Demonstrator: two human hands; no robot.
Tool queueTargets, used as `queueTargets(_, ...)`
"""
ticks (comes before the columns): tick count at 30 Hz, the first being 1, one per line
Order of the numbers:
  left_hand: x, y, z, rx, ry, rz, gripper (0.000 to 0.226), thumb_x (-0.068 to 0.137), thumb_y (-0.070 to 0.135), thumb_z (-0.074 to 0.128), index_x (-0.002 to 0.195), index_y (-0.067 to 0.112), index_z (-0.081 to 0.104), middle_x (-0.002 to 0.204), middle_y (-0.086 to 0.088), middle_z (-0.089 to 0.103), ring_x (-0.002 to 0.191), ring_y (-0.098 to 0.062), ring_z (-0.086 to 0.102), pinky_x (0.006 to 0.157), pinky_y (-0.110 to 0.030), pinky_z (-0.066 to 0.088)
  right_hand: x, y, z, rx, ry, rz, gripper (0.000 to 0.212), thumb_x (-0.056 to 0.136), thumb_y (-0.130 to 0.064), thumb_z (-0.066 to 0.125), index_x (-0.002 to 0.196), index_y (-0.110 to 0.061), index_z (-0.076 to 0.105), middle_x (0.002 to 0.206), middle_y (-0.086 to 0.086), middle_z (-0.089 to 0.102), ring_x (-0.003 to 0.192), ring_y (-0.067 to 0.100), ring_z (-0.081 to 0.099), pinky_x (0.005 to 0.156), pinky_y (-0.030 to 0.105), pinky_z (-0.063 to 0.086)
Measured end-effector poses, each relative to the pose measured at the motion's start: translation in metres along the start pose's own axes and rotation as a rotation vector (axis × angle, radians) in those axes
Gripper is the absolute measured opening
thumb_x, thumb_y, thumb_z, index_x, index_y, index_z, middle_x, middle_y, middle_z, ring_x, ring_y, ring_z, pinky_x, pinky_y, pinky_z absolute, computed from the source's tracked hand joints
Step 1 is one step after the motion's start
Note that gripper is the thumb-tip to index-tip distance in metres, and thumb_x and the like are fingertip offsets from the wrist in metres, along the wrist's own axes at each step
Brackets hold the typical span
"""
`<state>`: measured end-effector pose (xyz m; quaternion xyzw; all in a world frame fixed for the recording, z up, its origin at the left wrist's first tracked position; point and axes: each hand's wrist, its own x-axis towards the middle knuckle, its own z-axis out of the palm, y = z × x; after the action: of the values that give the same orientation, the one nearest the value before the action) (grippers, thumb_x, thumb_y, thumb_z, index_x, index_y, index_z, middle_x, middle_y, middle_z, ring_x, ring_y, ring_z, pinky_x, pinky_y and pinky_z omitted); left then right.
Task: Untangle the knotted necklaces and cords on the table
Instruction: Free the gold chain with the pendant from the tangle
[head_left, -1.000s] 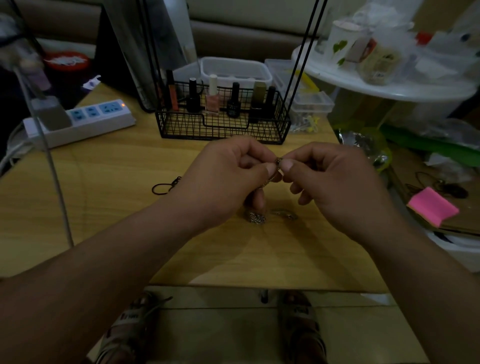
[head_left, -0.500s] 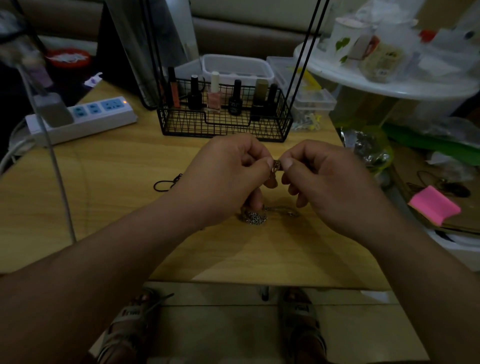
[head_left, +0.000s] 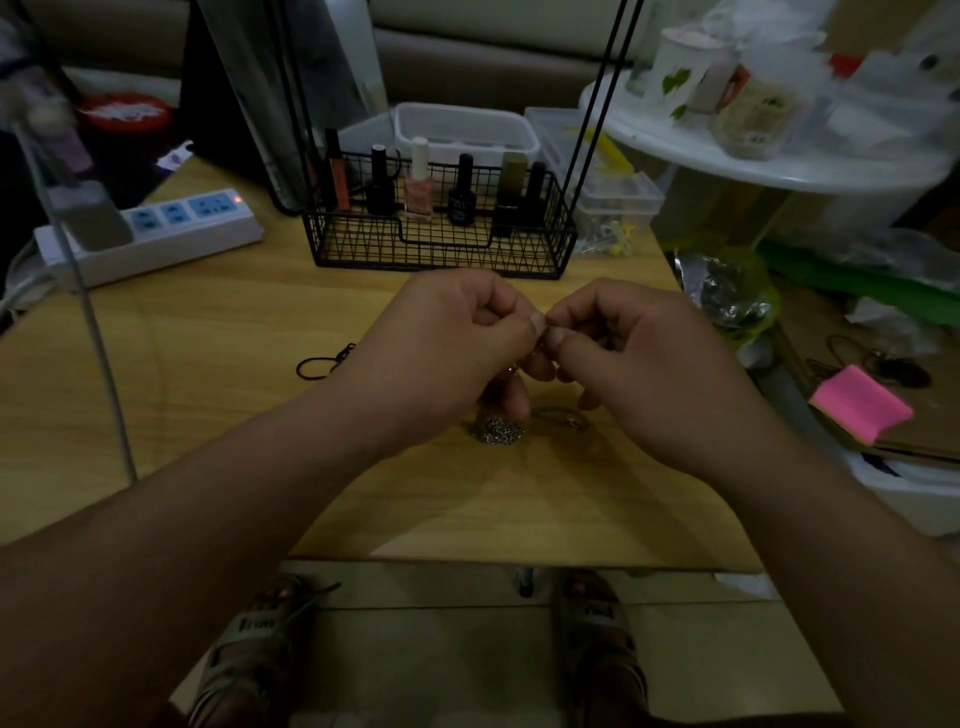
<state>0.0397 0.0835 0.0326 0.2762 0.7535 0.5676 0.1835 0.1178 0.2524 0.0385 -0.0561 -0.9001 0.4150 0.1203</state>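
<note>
Presently, left hand (head_left: 447, 353) and right hand (head_left: 639, 358) both pinching one necklace knot (head_left: 545, 325) before the wire basket (head_left: 441, 249) (chain heap (head_left: 501, 431) lying nearer): hard pulling would likely tighten it.

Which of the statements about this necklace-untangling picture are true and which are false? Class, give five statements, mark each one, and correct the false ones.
1. The left hand and right hand both pinch a necklace chain above the table. True.
2. The black cord loop lies inside the wire basket. False: it lies on the table, left of the left hand.
3. A silver chain heap rests on the table below the hands. True.
4. The power strip sits right of the basket. False: it sits to the left.
5. The basket holds nail polish bottles. True.
</note>
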Motion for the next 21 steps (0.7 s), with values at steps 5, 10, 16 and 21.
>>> queueTargets(5,0.0,0.0,-0.001,-0.006,-0.002,0.001,0.009,0.104,0.02,0.061,0.1,0.013,0.066,0.085,0.0,0.079,0.065,-0.019,0.077,0.051,-0.022,0.053,0.0,-0.002,-0.004,0.074,-0.025,0.035,0.01,0.096,-0.015,0.066,0.095,-0.023,0.072,0.086,-0.004,0.076,0.079,0.018,0.071,0.067,0.049,0.06)
queueTargets(10,0.0,0.002,-0.001,-0.082,-0.037,-0.027,0.011,0.104,0.016,0.06,0.103,0.007,0.066,0.084,-0.004,0.079,0.07,-0.021,0.078,0.055,-0.02,0.056,-0.001,-0.002,-0.005,0.147,-0.061,0.07,0.004,0.097,-0.02,0.069,0.099,-0.018,0.072,0.087,-0.001,0.076,0.082,0.016,0.072,0.067,0.04,0.061)
queueTargets(16,0.002,-0.005,-0.003,0.1,0.013,0.066,0.006,0.101,0.018,0.065,0.096,0.016,0.066,0.08,0.0,0.078,0.07,-0.013,0.077,0.063,-0.033,0.064,0.002,-0.001,-0.006,0.203,-0.049,0.073,0.003,0.095,-0.013,0.07,0.098,-0.013,0.07,0.09,0.005,0.077,0.087,0.017,0.075,0.074,0.035,0.062)
queueTargets(21,-0.002,-0.01,0.0,0.337,0.019,0.21,0.007,0.089,0.023,0.07,0.089,0.025,0.063,0.072,0.004,0.07,0.066,-0.011,0.068,0.053,-0.026,0.053,0.004,0.002,-0.003,0.307,-0.075,0.086,0.012,0.09,0.003,0.069,0.097,-0.006,0.066,0.083,0.008,0.072,0.078,0.017,0.071,0.082,0.045,0.058)
